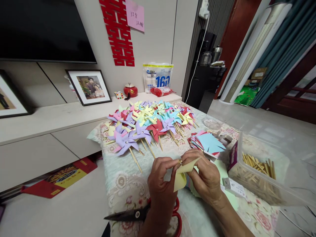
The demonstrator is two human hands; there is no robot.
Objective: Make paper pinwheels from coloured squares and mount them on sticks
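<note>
At the near edge of the desk (118,184), spread with a flowered cloth, the person's two hands met over a pale yellow paper square (181,176). The left hand (161,182) had its grip pinched on the paper's upper corner, thumb and forefinger closed together. The right hand (206,177) pinched the same piece from the other side, its fingertips touching those of the left at a small point where the folded corners came together; whether a pin sat there was too small to tell. The paper hung down between both palms, just above the cloth.

Under the left wrist lay a pair of scissors (138,214) with dark blades and red handles, blades pointing left. Just beyond the right hand sat a stack of cut paper squares (208,142), blue on top with pink and red edges showing. Farther back a heap of finished pinwheels (148,123) in purple, yellow, blue, pink and red covered the middle of the desk, their wooden sticks pointing toward the person. To the right stood a clear plastic box (259,177) holding wooden sticks. Behind the desk, a low shelf carried a framed photograph (89,87) and a red pot (130,90).
</note>
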